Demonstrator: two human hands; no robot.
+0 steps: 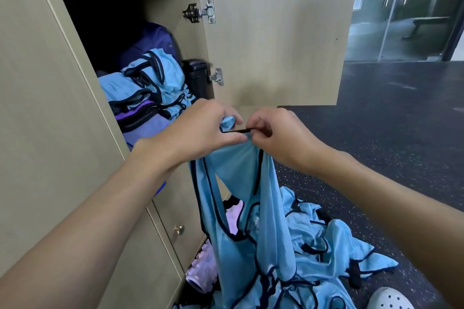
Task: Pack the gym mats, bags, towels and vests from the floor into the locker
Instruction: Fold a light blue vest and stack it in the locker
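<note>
A light blue vest (241,198) with dark trim hangs in front of the open locker (175,40). My left hand (198,128) grips its top at one shoulder, and my right hand (276,133) pinches the dark edge right beside it. Inside the locker lie several folded blue vests (148,78) on top of a purple bag (140,120), with a dark blue bag (153,37) behind them. More blue vests (324,246) lie in a heap on the floor below. A lilac towel or mat (203,271) lies by the locker's base.
The locker door (271,32) stands open to the right with two metal hinges. A lower door with a small knob (178,229) is below. Dark speckled floor (389,120) stretches right. A white perforated shoe (389,298) shows at the bottom right. Glass doors stand far back.
</note>
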